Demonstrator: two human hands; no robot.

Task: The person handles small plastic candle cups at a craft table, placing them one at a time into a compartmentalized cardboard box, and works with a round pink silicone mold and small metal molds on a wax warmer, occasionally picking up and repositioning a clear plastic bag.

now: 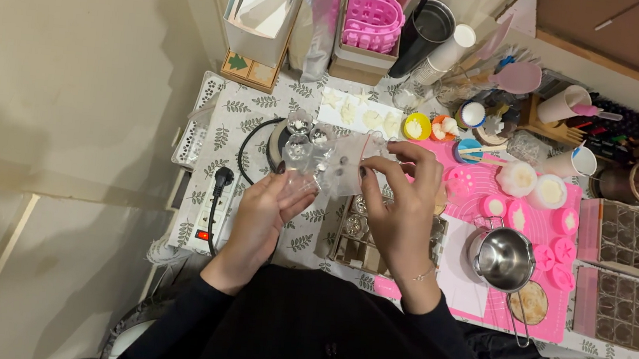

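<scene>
Hands (pixel 403 203) on clear bag (pixel 336 165) midair

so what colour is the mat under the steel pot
Pink mat, seen best in the head view, beneath the pot.

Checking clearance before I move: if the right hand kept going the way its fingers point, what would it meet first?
The right hand points up-left at the clear plastic bag it already pinches; beyond, probably the small glass jars, though depth is unclear.

Clearance: limited on the crowded desk (pixel 258 123).
Open leaf-print strip at left beside the power strip (pixel 211 208); steel pot (pixel 501 258) and pink moulds (pixel 555 249) block the right side.
</scene>
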